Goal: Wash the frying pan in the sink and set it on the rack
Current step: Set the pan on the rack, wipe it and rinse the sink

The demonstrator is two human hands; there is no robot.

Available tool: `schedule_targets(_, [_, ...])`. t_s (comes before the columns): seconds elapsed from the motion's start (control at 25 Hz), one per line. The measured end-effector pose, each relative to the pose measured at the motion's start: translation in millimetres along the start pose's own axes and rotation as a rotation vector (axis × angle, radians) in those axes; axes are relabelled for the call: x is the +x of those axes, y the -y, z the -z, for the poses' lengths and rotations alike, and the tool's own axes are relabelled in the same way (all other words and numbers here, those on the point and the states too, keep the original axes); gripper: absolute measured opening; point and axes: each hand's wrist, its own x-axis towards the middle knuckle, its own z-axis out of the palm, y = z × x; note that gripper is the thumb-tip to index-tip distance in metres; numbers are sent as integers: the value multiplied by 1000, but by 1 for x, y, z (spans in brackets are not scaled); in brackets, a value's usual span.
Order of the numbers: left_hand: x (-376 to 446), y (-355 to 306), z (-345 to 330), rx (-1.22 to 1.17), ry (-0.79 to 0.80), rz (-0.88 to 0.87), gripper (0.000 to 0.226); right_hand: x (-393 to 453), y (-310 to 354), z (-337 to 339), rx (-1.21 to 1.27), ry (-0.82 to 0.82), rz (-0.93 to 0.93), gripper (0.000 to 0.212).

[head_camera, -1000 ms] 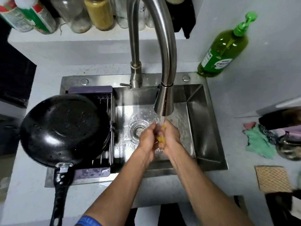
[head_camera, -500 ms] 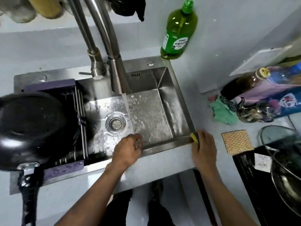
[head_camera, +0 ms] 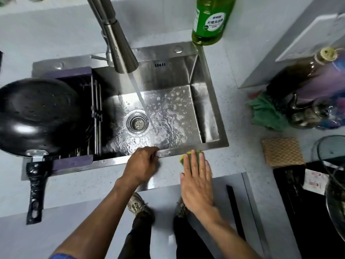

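Black pan [head_camera: 37,116] overhangs the rack [head_camera: 74,161] at frame left; a knock could tip it. Right hand [head_camera: 196,176] flat on sponge [head_camera: 192,156], left hand [head_camera: 141,163] curled on the sink [head_camera: 214,144] rim; tap [head_camera: 119,45] running may splash.

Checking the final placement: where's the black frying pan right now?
In the head view the black frying pan sits at far left, on the purple-ended rack across the steel sink, left of the drain, its handle pointing toward the person.
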Motion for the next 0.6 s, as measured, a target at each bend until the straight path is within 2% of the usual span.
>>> schedule_targets(0.04, [-1,0,-2,2,-12,-14,34,18,6,0,3,27,179,60])
schedule_targets(0.08, [-3,1,-2,13,-32,-27,34,43,-1,5,27,112,255,57])
schedule_targets(0.12, [-4,6,-2,16,-68,-33,34,65,-18,9,6,135,215,56])
schedule_targets(0.2, [-12,16,-4,-14,-133,0,29,55,-39,14,-32,14,-1,59])
schedule_targets(0.24, [-19,20,-4,-17,-164,8,27,35,-30,10,-45,-36,-84,62])
schedule_targets(0.28, [-26,24,-5,-14,-189,2,28,11,-1,0,12,-15,-93,64])
schedule_targets(0.36, [-39,31,-6,-33,-218,16,38,0,59,-16,18,22,189,63])
schedule_targets(0.4, [-45,33,-5,-51,-230,39,43,19,64,-13,36,67,331,61])
schedule_targets(0.44, [-50,39,-1,-68,-251,66,48,45,59,-6,38,172,382,60])
schedule_targets(0.52, [-57,49,7,-97,-275,102,54,61,31,2,0,122,190,61])
schedule_targets(0.6, [-61,58,15,-103,-270,109,55,26,38,1,-12,25,4,69])
